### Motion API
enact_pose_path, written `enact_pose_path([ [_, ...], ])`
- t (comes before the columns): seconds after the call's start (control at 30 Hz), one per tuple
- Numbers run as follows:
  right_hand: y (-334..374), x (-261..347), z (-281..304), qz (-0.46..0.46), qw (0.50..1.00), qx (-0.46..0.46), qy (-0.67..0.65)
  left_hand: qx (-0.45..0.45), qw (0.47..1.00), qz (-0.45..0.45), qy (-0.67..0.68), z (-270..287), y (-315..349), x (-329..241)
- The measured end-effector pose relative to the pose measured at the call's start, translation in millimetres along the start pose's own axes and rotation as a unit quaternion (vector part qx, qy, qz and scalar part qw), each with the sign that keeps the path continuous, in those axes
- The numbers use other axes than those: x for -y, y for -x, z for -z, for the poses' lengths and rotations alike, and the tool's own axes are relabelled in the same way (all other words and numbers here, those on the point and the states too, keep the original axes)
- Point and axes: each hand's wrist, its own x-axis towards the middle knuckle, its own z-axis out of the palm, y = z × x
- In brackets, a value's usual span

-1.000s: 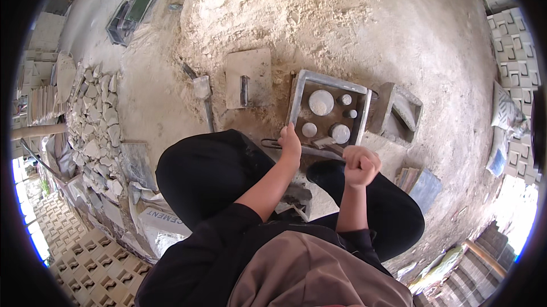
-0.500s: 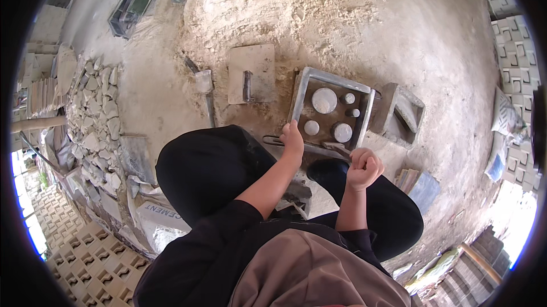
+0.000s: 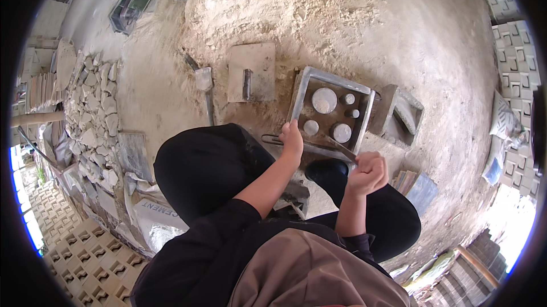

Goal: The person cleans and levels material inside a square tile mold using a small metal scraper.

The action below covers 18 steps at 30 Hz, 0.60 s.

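Note:
A square metal mould (image 3: 297, 96) lies on the ground in front of my knees, with several round pale discs and plugs of different sizes inside, the largest disc (image 3: 325, 100) toward its far left. My left hand (image 3: 292, 139) is closed on the mould's near left corner, beside a wire loop handle (image 3: 271, 139). In my right fist (image 3: 368, 175) is a flat-bladed scraper (image 3: 343, 150). Its blade slants up and left across the near rim, its tip close to the near right disc (image 3: 342, 132). The fist hides the scraper's grip.
A rectangular box-shaped mould (image 3: 405, 116) stands just right. Leftward lie a flat plate with a bar handle (image 3: 250, 73) and a long-handled tool (image 3: 204, 79). Loose pale powder (image 3: 268, 5) spreads beyond. Broken pieces (image 3: 91, 119) are heaped far left; stacked patterned blocks (image 3: 513, 67) line the right side.
My right hand has shifted slightly right, and the scraper blade now points more steeply over the mould's near rim. My left hand stays on the corner.

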Motion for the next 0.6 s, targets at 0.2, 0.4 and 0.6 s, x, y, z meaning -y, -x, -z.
enact_pose_path([
  [0.2,4.6,1.0,-4.6,-0.039,0.994,0.076,-0.065,-0.003,1.0,0.014,0.009,2.5,2.4,-3.3],
  [0.4,8.7,-6.7,-1.6,-0.053,0.991,0.112,-0.054,0.006,1.0,0.022,0.004,0.6,6.9,-7.3],
  [0.6,1.1,12.0,-1.6,-0.024,0.988,0.098,-0.114,0.012,1.0,0.006,0.004,2.7,3.1,-2.5],
])
